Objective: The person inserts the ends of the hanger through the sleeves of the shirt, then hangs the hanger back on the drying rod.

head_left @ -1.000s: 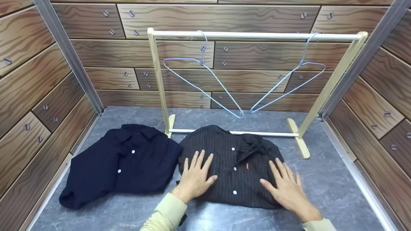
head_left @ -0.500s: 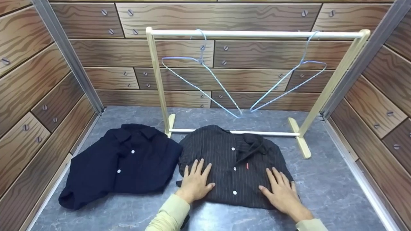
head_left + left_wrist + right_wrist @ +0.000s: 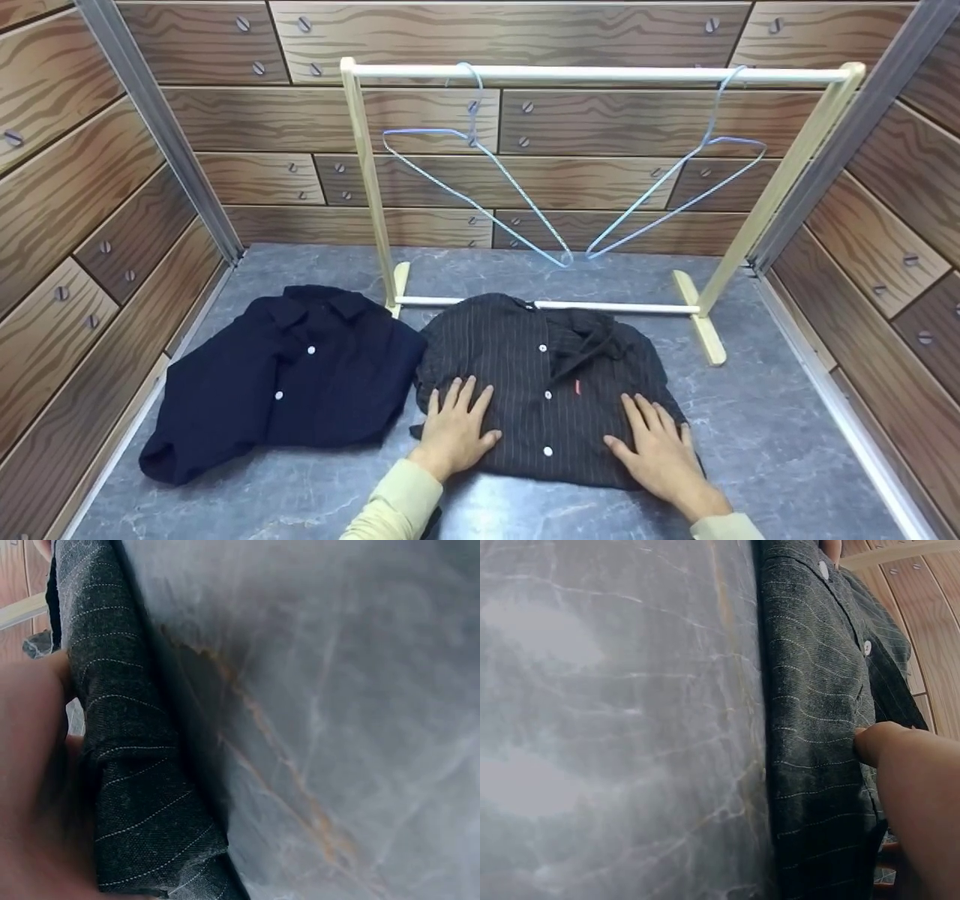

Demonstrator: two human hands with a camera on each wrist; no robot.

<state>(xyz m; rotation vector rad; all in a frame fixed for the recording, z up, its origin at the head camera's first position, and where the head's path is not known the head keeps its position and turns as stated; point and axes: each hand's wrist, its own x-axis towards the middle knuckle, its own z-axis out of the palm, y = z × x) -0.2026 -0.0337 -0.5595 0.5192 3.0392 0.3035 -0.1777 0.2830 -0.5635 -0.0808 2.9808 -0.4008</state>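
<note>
A dark pinstriped button shirt (image 3: 517,420) with white buttons and a small red tag lies folded on the grey marbled surface in the head view. My left hand (image 3: 455,427) rests on its lower left part with fingers spread straight. On the lower right part rests my right hand (image 3: 654,446), fingers also straight. In the left wrist view the shirt's folded edge (image 3: 127,705) runs beside the hand. The right wrist view shows my thumb touching the striped cloth (image 3: 814,727). Left of this shirt lies a navy shirt (image 3: 330,397) with white buttons.
Behind the shirts stands a wooden clothes rack (image 3: 600,73). From its bar hang two blue wire hangers, a left hanger (image 3: 517,184) and a right hanger (image 3: 652,191). Wood-patterned walls (image 3: 585,37) enclose the marbled tabletop (image 3: 765,442) on three sides.
Both hands have slid slightly toward the front of the shirt, the right one also a little left. Its right side now spreads further out beside my right hand. The hangers shift only slightly.
</note>
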